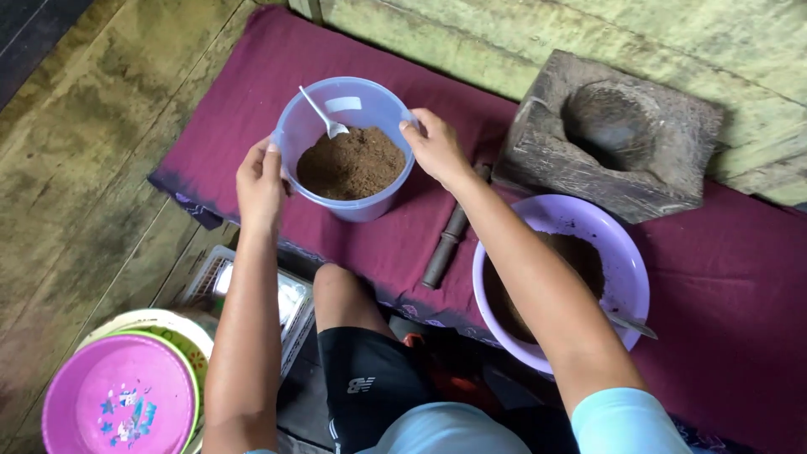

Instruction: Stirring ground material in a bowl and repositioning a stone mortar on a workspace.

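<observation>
Right forearm hides part of the purple bowl (626,252) and its brown contents. Pink plate (118,403) cut off by bottom edge; pestle (445,244) top hidden behind wrist

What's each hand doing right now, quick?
Left hand: closed on the rim of the blue plastic tub of brown powder.
Right hand: fingers gripping the tub's opposite rim.

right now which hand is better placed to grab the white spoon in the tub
Right, probably. The right hand grips the tub rim beside the white spoon, whose bowl rests on the brown powder. The left hand holds the opposite wall, lower down.
</observation>
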